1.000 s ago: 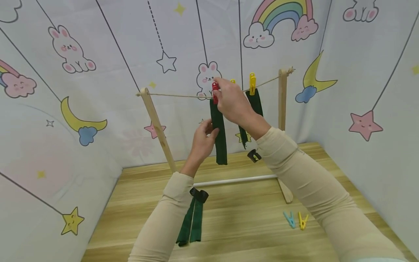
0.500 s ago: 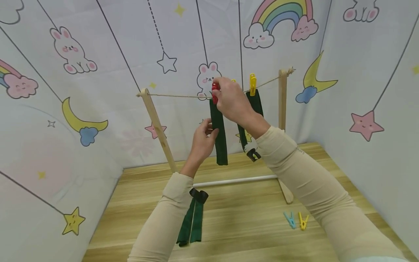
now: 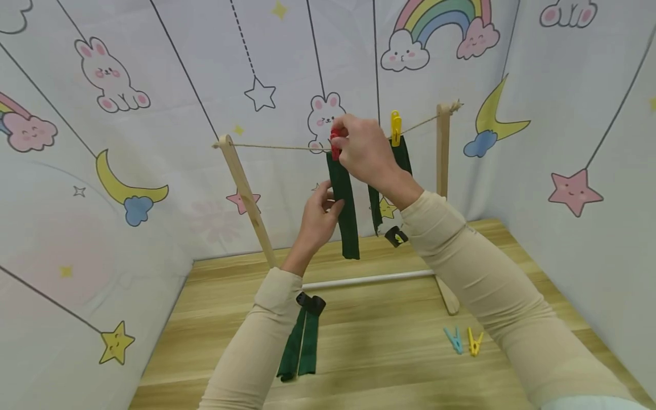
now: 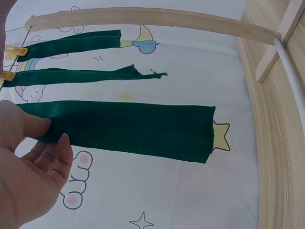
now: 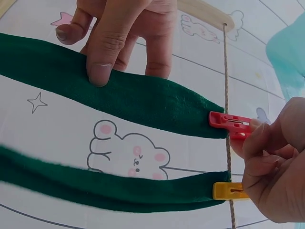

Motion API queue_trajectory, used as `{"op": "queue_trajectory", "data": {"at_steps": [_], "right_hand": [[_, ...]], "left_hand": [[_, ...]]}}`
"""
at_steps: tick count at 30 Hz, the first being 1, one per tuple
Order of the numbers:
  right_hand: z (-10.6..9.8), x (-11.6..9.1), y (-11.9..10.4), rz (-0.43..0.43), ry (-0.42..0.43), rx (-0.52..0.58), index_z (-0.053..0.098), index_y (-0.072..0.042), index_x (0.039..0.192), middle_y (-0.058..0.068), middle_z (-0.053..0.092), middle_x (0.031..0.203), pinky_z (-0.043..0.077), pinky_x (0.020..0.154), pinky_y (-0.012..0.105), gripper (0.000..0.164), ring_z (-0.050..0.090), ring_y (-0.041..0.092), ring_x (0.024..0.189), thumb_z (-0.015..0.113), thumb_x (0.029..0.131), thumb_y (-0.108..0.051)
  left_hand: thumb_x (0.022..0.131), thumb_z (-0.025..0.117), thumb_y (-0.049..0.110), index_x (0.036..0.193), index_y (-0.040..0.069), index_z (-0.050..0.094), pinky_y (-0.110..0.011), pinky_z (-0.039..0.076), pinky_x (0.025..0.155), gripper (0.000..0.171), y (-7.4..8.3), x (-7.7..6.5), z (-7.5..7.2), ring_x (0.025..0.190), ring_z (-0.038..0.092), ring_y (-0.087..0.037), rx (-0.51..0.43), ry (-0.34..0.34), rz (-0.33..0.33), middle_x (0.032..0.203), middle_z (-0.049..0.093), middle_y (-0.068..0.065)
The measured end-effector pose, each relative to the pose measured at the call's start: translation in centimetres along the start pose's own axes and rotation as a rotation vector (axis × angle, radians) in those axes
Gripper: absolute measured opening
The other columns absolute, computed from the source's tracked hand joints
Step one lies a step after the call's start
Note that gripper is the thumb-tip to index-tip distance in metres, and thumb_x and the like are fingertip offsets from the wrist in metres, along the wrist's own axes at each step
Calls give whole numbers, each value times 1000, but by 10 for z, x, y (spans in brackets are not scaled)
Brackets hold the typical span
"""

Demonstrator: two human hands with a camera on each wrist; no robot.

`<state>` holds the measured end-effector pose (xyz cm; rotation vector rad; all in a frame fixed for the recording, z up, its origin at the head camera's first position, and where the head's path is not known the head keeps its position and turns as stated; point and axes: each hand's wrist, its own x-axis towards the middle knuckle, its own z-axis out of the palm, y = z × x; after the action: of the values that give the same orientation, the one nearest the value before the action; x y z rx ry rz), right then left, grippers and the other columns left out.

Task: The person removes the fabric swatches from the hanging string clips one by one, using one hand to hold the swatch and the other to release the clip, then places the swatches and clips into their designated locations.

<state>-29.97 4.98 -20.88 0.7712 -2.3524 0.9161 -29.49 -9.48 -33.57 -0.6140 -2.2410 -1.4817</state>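
Note:
A dark green cloth strip (image 3: 348,222) hangs from a thin twine line (image 3: 277,147). The right hand (image 3: 370,151) pinches a red clothespin (image 5: 231,122) at the strip's upper end, and the clothespin bites both cloth and twine. Lower down, the left hand (image 3: 318,219) holds the strip's edge, thumb in front and the other fingers behind. Beside it hang two more green strips, one narrow (image 4: 86,76) with a frayed tip and one with a straight-cut end (image 4: 90,42). Each is fixed by a yellow clothespin (image 3: 396,128); the right hand hides the other one in the head view.
Two wooden posts (image 3: 251,208) carry the line, joined low down by a white rod (image 3: 369,279). More green strips (image 3: 308,344) lie on the wood-grain table by the left sleeve. A blue clothespin (image 3: 453,340) and a yellow clothespin (image 3: 475,341) lie front right.
The held strip's lower end has swung slightly to the right. Both hands stay almost where they were, the right on the red clothespin and the left on the strip.

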Motion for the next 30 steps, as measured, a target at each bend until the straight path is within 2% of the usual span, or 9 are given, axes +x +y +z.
{"op": "queue_trajectory", "data": {"at_steps": [5, 10, 18, 30], "right_hand": [[-1, -1, 0, 3, 62, 0, 67, 4, 110, 16, 72, 105, 57, 77, 32, 16, 70, 26, 91, 61, 99, -4], [-2, -1, 1, -37, 108, -2, 70, 5, 105, 17, 73, 100, 57, 76, 32, 13, 71, 26, 86, 62, 98, -3], [-5, 3, -1, -81, 124, -11, 70, 6, 103, 16, 73, 95, 57, 76, 33, 13, 71, 26, 83, 61, 98, -2], [-14, 7, -2, -89, 195, 25, 70, 6, 103, 17, 74, 98, 56, 78, 32, 12, 71, 27, 91, 63, 97, -2]], "left_hand": [[100, 57, -2, 141, 3, 51, -41, 55, 85, 42, -1, 0, 0, 94, 70, -31, -22, 8, -10, 107, 66, -21], [100, 57, -2, 142, 3, 51, -41, 55, 84, 43, 0, 1, 0, 93, 70, -31, -30, 17, -5, 106, 65, -21], [99, 58, -4, 140, 3, 53, -41, 55, 83, 43, 1, 0, -1, 92, 70, -32, -43, 32, 13, 103, 65, -21], [99, 57, -4, 139, 2, 53, -39, 56, 81, 41, -4, 0, 1, 92, 70, -30, -38, 36, 26, 104, 65, -20]]}}
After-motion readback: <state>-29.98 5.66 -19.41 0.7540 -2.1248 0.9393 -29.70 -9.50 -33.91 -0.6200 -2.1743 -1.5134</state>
